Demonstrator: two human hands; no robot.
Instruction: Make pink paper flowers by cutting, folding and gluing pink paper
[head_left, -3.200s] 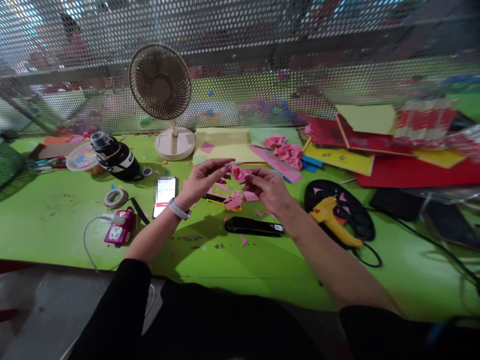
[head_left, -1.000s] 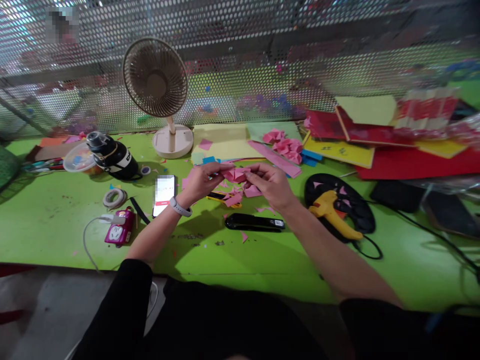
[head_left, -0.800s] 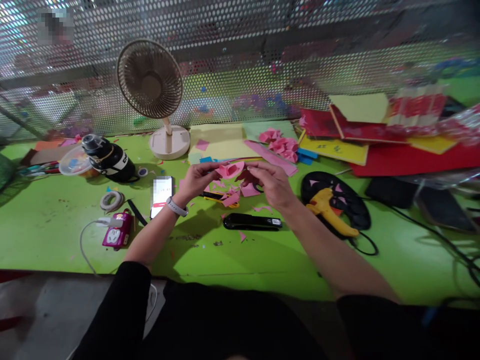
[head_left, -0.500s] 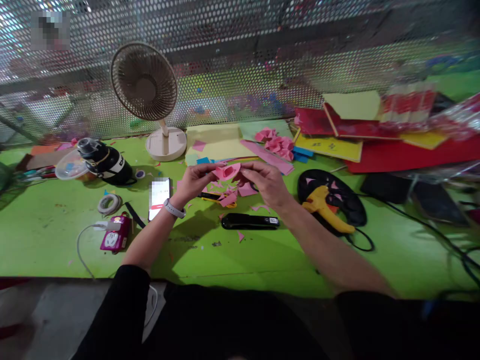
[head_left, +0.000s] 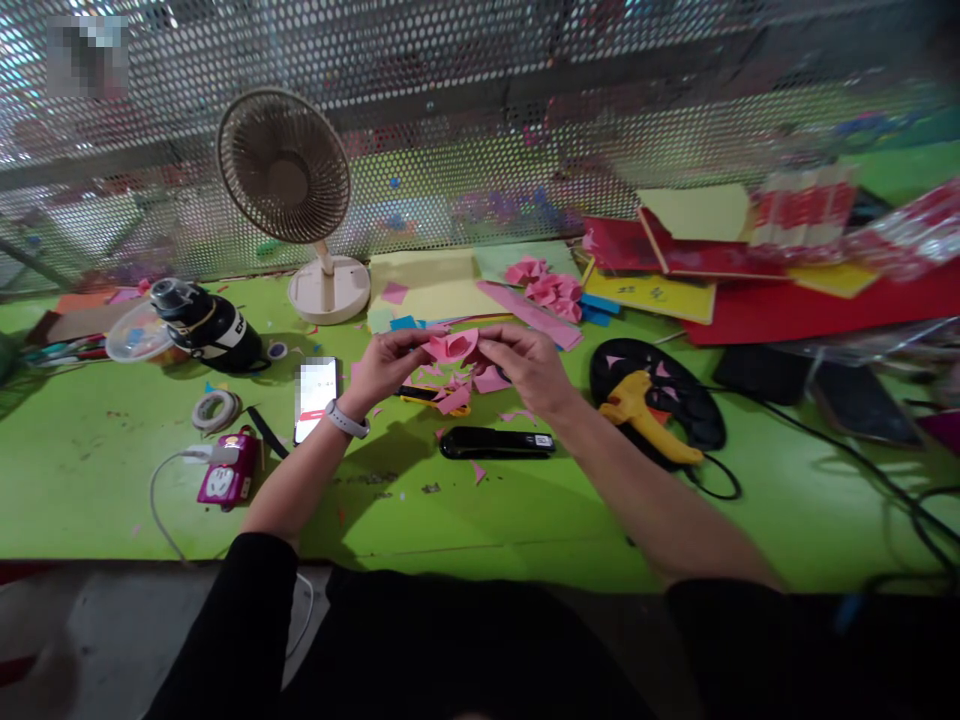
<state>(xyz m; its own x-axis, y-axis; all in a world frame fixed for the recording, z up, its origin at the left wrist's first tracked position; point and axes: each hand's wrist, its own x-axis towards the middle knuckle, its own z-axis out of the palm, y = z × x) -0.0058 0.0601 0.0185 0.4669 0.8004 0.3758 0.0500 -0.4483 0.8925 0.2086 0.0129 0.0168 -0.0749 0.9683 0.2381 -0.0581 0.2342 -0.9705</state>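
Note:
A curled piece of pink paper [head_left: 454,347] is held above the table between my two hands. My left hand [head_left: 391,366] pinches its left edge, and a pale band [head_left: 347,418] circles that wrist. On the other side my right hand [head_left: 523,362] grips the right edge with thumb and fingers. Pink paper scraps [head_left: 452,400] lie below, partly over a yellow-and-black cutter [head_left: 421,397]. Closer to me rests a black stapler [head_left: 496,443]. Behind the hands sits a heap of folded pink paper pieces [head_left: 553,290].
A fan [head_left: 285,165] and a black bottle [head_left: 214,325] stand at the back left. Left of my arm are a phone [head_left: 316,398], a tape roll [head_left: 216,409] and a purple power socket [head_left: 228,470]. A yellow glue gun [head_left: 651,418] with its cable lies right, before stacked red paper [head_left: 810,300].
The view has shifted slightly, so the things on the table sit a little further left. Both hands keep hold of the pink paper, which has barely changed.

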